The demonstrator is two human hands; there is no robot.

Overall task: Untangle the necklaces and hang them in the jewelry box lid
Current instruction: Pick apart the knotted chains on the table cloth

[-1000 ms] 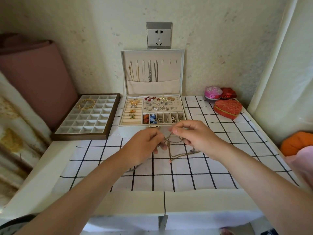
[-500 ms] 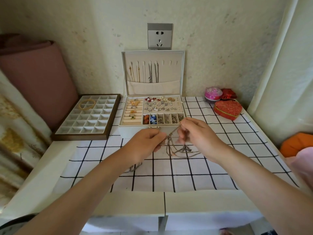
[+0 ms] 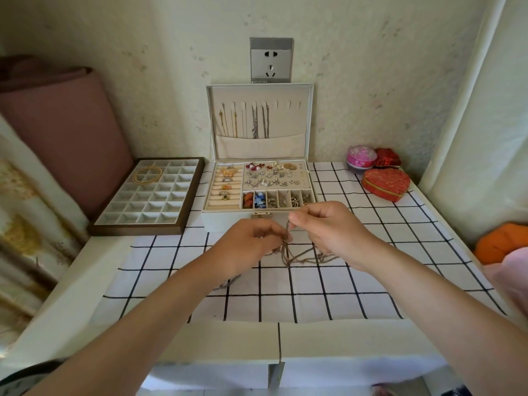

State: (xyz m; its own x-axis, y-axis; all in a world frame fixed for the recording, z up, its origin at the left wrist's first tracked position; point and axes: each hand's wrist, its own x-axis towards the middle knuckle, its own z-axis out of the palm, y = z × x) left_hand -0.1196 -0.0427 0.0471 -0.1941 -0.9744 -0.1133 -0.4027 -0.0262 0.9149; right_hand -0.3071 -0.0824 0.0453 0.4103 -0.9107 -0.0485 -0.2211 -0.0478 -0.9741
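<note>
Left hand (image 3: 248,247) pinches the chains (image 3: 305,258) at the knot, right hand (image 3: 328,230) pinches one strand above. Light, floppy, snaggy stuff I reckon, so grab close to the knot.

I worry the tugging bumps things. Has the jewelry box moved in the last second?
No. The jewelry box stands where it was, its open lid's top edge still just under the wall socket.

Speckled cream wall (image 3: 371,52), grey socket (image 3: 271,60)
</note>
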